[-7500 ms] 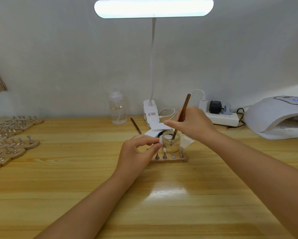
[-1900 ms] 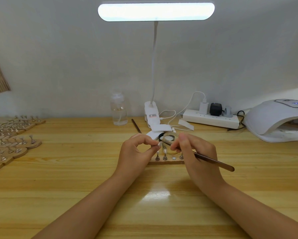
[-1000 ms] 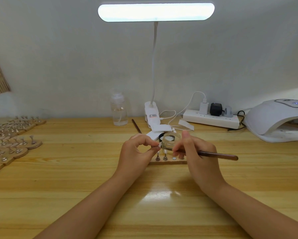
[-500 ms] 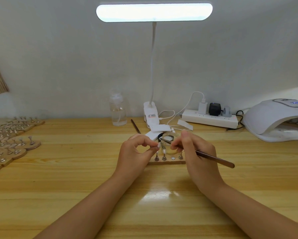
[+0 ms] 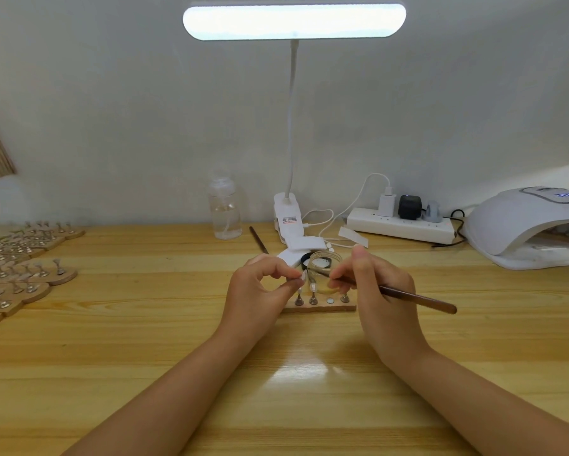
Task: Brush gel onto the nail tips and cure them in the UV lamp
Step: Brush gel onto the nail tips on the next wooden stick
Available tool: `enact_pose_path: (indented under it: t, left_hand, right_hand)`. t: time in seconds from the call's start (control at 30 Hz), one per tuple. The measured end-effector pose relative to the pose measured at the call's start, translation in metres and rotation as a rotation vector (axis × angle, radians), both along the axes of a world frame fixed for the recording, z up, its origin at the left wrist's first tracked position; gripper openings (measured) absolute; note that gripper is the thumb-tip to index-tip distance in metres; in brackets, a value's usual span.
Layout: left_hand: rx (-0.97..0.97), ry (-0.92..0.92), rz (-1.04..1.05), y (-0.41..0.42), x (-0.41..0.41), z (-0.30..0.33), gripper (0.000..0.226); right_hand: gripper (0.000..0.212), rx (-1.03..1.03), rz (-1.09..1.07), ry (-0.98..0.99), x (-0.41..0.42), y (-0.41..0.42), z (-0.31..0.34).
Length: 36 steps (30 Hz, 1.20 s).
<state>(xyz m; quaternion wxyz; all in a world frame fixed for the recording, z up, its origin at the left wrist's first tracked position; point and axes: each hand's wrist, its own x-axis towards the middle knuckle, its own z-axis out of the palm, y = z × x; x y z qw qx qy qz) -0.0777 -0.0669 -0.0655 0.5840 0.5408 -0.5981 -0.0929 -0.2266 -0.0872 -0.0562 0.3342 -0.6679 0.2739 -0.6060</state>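
Observation:
My left hand (image 5: 260,291) pinches a small white nail tip (image 5: 304,277) between thumb and forefinger, just above a little wooden stand (image 5: 319,307) with several metal pegs. My right hand (image 5: 380,291) grips a brown brush (image 5: 418,299), its bristle end pointing left at the nail tip and its handle sticking out to the right. A small open glass gel jar (image 5: 324,263) stands right behind the stand, between my hands. The white UV lamp (image 5: 526,225) sits at the far right of the table, its opening facing me.
Several wooden stands with nail tips (image 5: 23,268) lie at the left edge. At the back are a clear bottle (image 5: 225,210), a clip desk lamp (image 5: 288,218), a second brush (image 5: 258,240), white pads (image 5: 304,245) and a power strip (image 5: 401,222) with cables.
My right hand took the brush out of the jar, laid it low and has been stroking the nail tip with small moves. The left hand has kept the nail tip in place.

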Motion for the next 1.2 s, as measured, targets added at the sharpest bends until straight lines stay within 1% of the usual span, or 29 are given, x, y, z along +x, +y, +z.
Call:
enact_pose_path:
  t: [0.07,0.17,0.23,0.33,0.4,0.47,0.53,0.63,0.77,0.83,0.93,1.07,1.2]
  left_hand:
    - [0.001,0.0,-0.004,0.0001,-0.0004,0.0001,0.034]
    - [-0.001,0.002,-0.006,0.0006,-0.0008,0.0005,0.035]
    - [-0.002,0.001,-0.006,0.0007,-0.0008,0.0005,0.034]
    - [0.004,0.001,-0.007,0.0003,-0.0009,0.0003,0.032]
    - [0.006,0.002,-0.007,0.0004,-0.0009,0.0003,0.032]
    - [0.006,0.002,-0.008,0.0007,-0.0007,0.0003,0.032]
    - [0.013,0.005,-0.011,0.0005,-0.0005,0.0001,0.031]
    - [0.012,0.013,-0.007,0.0,-0.0006,-0.0004,0.033]
    - [0.009,0.01,-0.009,0.0001,-0.0005,-0.0005,0.033]
    - [0.009,0.006,-0.009,0.0,-0.0003,-0.0005,0.033]
    - [0.018,0.006,-0.007,-0.0002,-0.0007,-0.0004,0.033]
    - [0.0,-0.002,-0.005,0.0001,-0.0012,0.0,0.035]
    - [0.008,-0.014,-0.005,0.0005,-0.001,-0.0001,0.032]
  right_hand:
    - [0.045,0.004,0.009,0.029,0.0003,0.0003,0.0002]
    - [0.048,0.101,0.048,-0.004,0.001,0.0029,0.0012]
    - [0.049,0.079,0.028,-0.027,0.0007,0.0023,0.0006]
    - [0.044,0.005,-0.003,0.016,0.0008,-0.0005,0.0004]
    - [0.045,0.047,0.013,0.026,0.0011,0.0003,0.0012]
    - [0.048,0.104,0.023,-0.014,0.0002,0.0008,0.0021]
    - [0.047,0.091,0.015,-0.04,-0.0008,0.0001,0.0019]
    - [0.042,0.039,0.01,0.004,-0.0006,-0.0013,0.0015]
    - [0.046,0.115,0.055,-0.015,0.0006,0.0006,0.0017]
    - [0.045,0.09,0.044,-0.032,0.0003,0.0007,0.0017]
    - [0.041,0.027,0.036,0.004,0.0002,0.0006,0.002]
    - [0.045,0.074,0.06,0.008,0.0004,0.0019,0.0018]
    - [0.043,0.003,0.029,0.028,0.0001,0.0008,0.0016]
